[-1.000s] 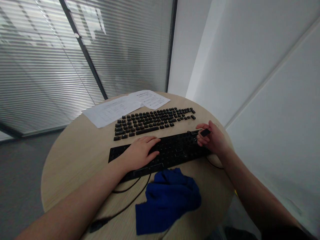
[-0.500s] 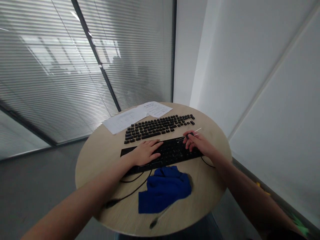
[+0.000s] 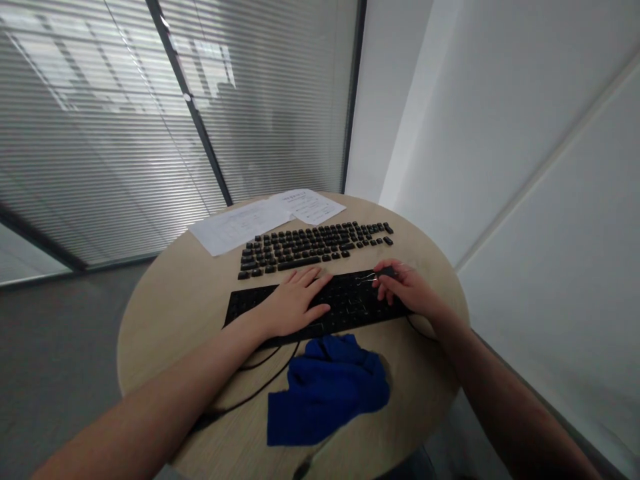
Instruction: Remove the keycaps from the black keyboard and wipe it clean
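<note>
A black keyboard base [image 3: 345,303], stripped of its keycaps over the part I can see, lies across the round table. My left hand [image 3: 294,308] rests flat on it with the fingers spread. In my right hand [image 3: 409,288] is a wire keycap puller [image 3: 386,272], gripped by its dark handle over the keyboard's right part. Its thin wire prongs point left, low over the board; whether they touch it I cannot tell. Beyond the board, loose black keycaps [image 3: 313,248] lie in rows laid out like a keyboard.
A crumpled blue cloth [image 3: 327,390] lies on the near side of the table [image 3: 160,320]. Black cable [image 3: 265,385] runs beside it, partly under my left forearm. Printed paper sheets [image 3: 240,227] lie at the far left edge. A white wall [image 3: 500,133] stands close on the right.
The view has shifted slightly. My right hand has turned the keycap puller, whose wires pointed partly up and right before and now point left over the board. My left hand stays on the keyboard.
</note>
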Demonstrator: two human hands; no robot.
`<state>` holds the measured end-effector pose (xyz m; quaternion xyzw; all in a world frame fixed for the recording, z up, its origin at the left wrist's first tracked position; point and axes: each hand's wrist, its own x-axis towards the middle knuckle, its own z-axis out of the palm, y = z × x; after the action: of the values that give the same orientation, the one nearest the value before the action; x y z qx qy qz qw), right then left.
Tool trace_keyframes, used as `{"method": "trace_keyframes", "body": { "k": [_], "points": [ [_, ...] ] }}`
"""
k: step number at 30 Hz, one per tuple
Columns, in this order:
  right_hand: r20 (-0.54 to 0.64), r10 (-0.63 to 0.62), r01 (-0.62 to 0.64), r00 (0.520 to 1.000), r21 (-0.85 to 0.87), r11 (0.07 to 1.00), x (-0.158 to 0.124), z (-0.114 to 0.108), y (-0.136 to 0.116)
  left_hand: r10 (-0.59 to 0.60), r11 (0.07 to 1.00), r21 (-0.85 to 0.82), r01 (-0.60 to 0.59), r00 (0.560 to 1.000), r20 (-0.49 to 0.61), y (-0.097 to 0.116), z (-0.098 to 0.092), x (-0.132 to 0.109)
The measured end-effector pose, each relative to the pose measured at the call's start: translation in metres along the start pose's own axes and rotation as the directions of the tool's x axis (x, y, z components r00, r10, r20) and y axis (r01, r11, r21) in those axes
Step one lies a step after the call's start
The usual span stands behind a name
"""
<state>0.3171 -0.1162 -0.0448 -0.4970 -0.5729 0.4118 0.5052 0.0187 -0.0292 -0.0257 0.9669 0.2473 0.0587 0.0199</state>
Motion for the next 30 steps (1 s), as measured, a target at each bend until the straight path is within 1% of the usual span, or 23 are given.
{"method": "trace_keyframes", "body": {
  "k": [3, 5, 7, 9, 11, 12, 15, 18, 21, 23, 27, 30],
  "points": [
    [0.088, 0.036, -0.035, 0.995, -0.015, 0.999, -0.006, 0.000, -0.005, -0.006, 1.000, -0.006, 0.006, 1.000, -0.012, 0.005, 0.000, -0.005],
    [0.107, 0.051, -0.047, 0.993, -0.034, 0.998, -0.009, -0.001, -0.009, -0.013, 1.000, -0.006, 0.013, 1.000, -0.003, 0.009, 0.002, -0.006],
    [0.099, 0.055, -0.049, 0.994, -0.056, 0.997, -0.012, -0.001, -0.011, -0.014, 1.000, -0.005, 0.015, 1.000, 0.012, 0.013, 0.005, -0.005],
    [0.047, 0.040, -0.037, 0.998, -0.070, 0.997, -0.013, -0.002, -0.012, -0.010, 1.000, -0.012, 0.010, 1.000, 0.017, 0.015, 0.009, -0.004],
    [-0.071, 0.002, -0.006, 0.997, -0.064, 0.998, -0.013, -0.003, -0.012, -0.001, 1.000, -0.028, 0.001, 1.000, -0.005, 0.015, 0.014, -0.003],
    [-0.143, -0.021, 0.012, 0.989, -0.060, 0.998, -0.013, -0.004, -0.012, 0.003, 0.999, -0.037, -0.004, 1.000, -0.021, 0.015, 0.016, -0.003],
    [-0.335, -0.069, 0.051, 0.940, -0.063, 0.997, -0.012, -0.006, -0.012, 0.015, 0.999, -0.045, -0.017, 0.999, -0.047, 0.013, 0.019, -0.004],
    [-0.442, -0.129, 0.108, 0.888, -0.072, 0.991, -0.012, -0.006, -0.014, 0.028, 0.999, -0.039, -0.030, 0.998, -0.053, 0.010, 0.022, -0.005],
    [-0.493, -0.218, 0.207, 0.842, -0.077, 0.975, -0.012, -0.004, -0.017, 0.038, 0.997, -0.064, -0.044, 0.995, -0.092, 0.008, 0.024, -0.005],
    [-0.521, -0.262, 0.248, 0.812, -0.098, 0.964, -0.013, -0.003, -0.019, 0.038, 0.995, -0.087, -0.048, 0.993, -0.110, 0.007, 0.026, -0.005],
    [-0.573, -0.318, 0.285, 0.755, -0.149, 0.947, -0.013, -0.004, -0.023, 0.040, 0.994, -0.094, -0.050, 0.994, -0.101, 0.005, 0.027, -0.006],
    [-0.601, -0.336, 0.284, 0.725, -0.184, 0.941, -0.012, -0.005, -0.024, 0.029, 0.995, -0.089, -0.035, 0.997, -0.070, 0.003, 0.025, -0.007]
  ]
}}
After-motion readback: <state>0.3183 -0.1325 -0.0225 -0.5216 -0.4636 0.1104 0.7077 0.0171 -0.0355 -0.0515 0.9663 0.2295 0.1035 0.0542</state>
